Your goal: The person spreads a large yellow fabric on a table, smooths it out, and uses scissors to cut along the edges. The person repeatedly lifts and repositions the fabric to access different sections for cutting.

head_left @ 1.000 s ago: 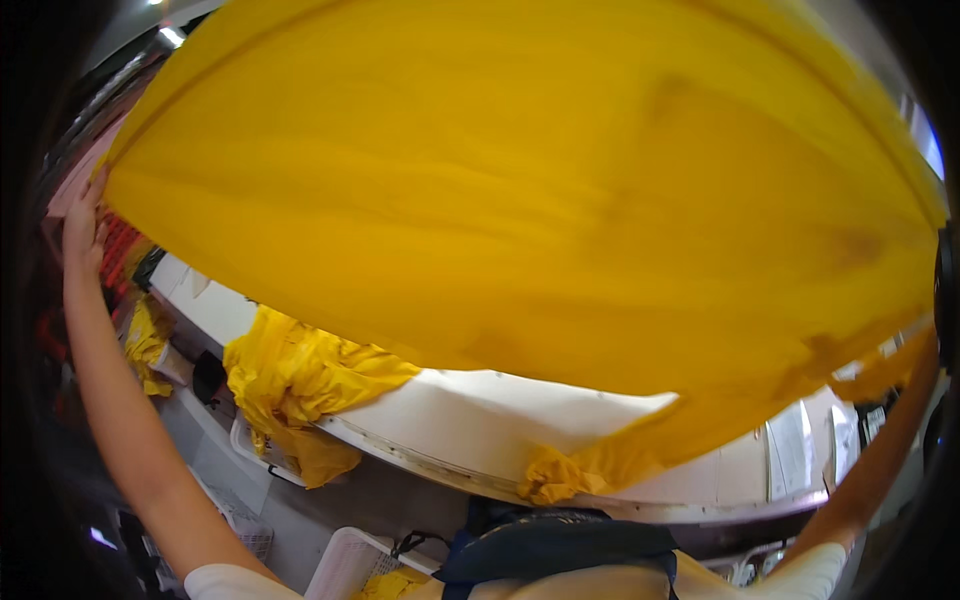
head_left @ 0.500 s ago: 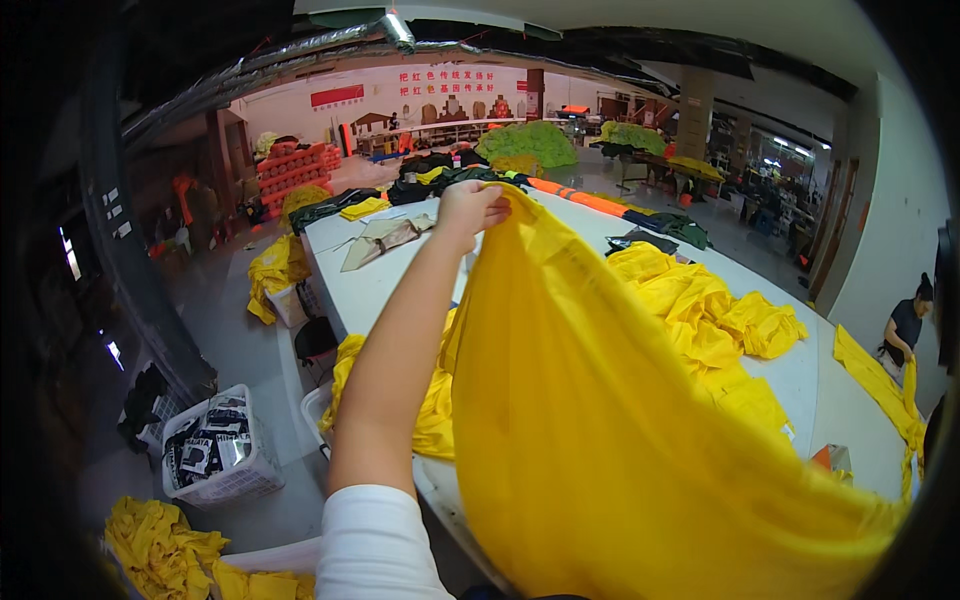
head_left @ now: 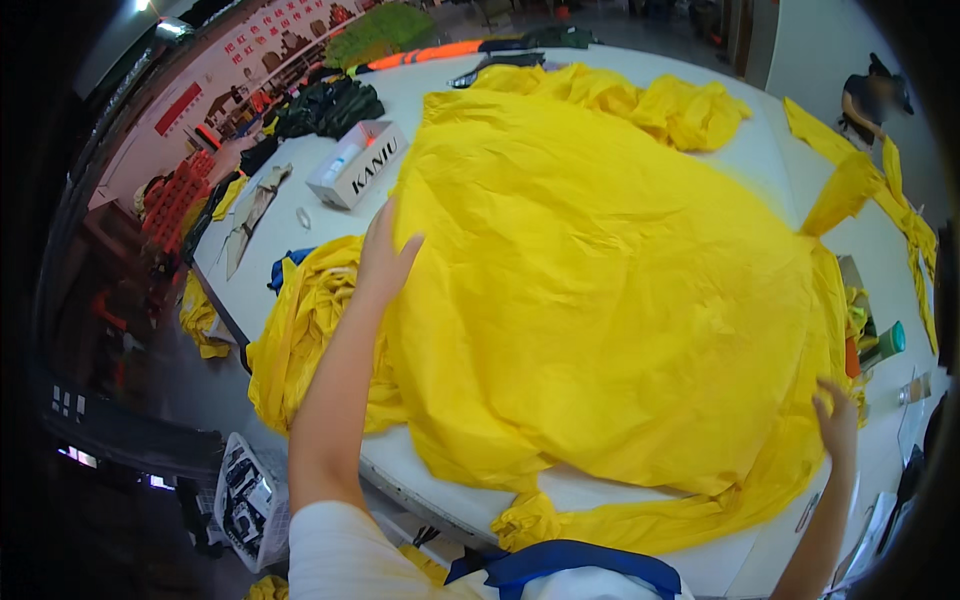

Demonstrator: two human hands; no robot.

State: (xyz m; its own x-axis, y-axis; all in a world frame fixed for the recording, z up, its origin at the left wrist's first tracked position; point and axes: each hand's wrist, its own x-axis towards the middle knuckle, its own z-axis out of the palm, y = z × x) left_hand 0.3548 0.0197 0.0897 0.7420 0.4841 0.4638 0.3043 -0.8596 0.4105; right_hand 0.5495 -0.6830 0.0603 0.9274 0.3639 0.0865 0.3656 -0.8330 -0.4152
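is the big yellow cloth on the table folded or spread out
Spread out: the yellow cloth lies open over the white table, left hand flat on one edge, right hand at the other.

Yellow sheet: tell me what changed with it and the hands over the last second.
The big yellow sheet, first held up spread in front of the camera, came down and now lies spread on the white table. Both hands went from gripping its raised edges to lying open: the left hand flat on its left edge, the right hand at its lower right edge. The crumpled yellow pile at the table's left edge stayed put.
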